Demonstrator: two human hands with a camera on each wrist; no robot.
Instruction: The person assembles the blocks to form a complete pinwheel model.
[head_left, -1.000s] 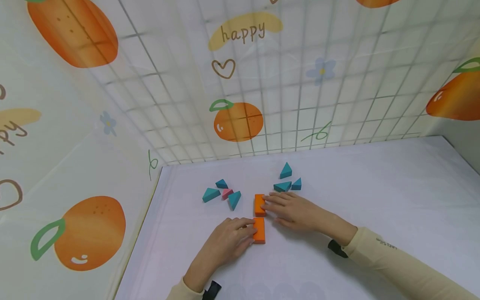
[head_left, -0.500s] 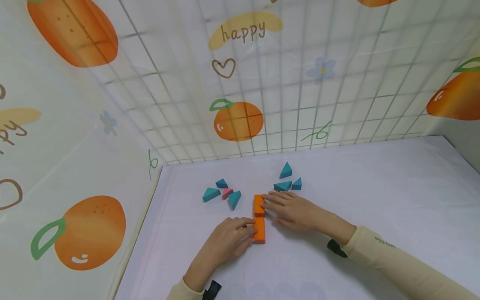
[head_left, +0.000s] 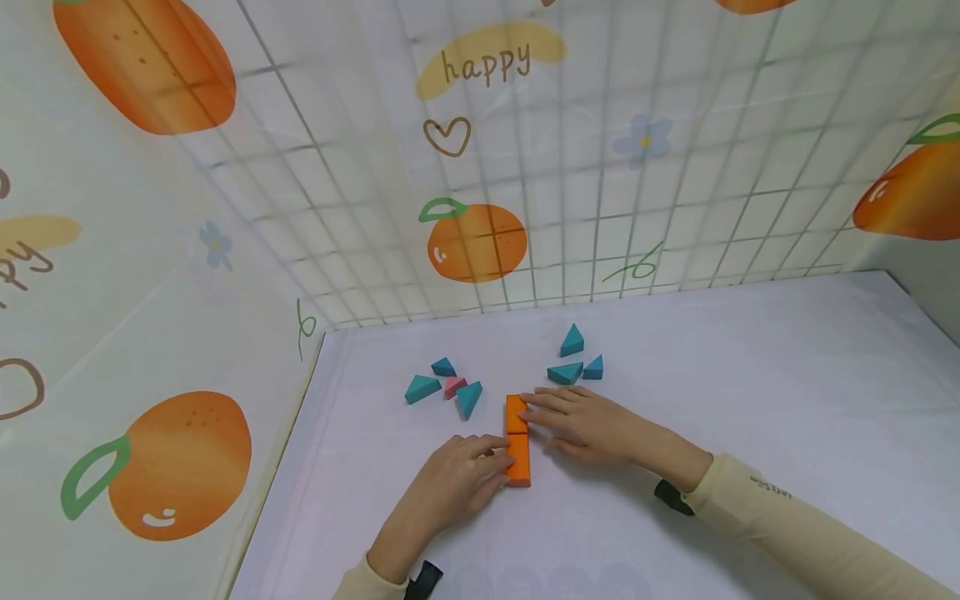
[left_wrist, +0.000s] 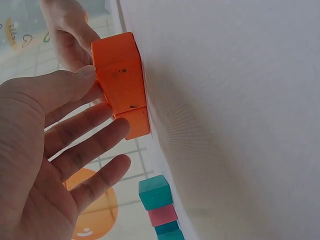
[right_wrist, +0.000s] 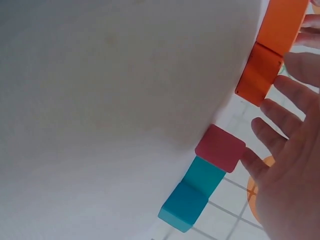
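Two rectangular orange blocks lie end to end on the white surface in the head view. My left hand (head_left: 456,479) rests at the left side of the near orange block (head_left: 519,467), its fingertips touching it. In the left wrist view the thumb (left_wrist: 75,82) lies against that block while the other fingers spread loosely. From the right, my right hand (head_left: 592,423) touches the far orange block (head_left: 515,408) with extended fingertips. The right wrist view shows those fingers along the side of the far block (right_wrist: 259,75), whose end meets the near block (right_wrist: 284,22).
Beyond the left hand sits a cluster of teal triangular blocks (head_left: 422,389) with a pink triangular block (head_left: 453,387) among them. Past the right hand lie three more teal triangular blocks, one standing farthest back (head_left: 572,341). A printed curtain (head_left: 570,233) hangs over a wire grid behind.
The far orange block has slid toward the near one, closing up against its end, with the right fingertips moving slightly along. My left hand and the near block have stayed put.
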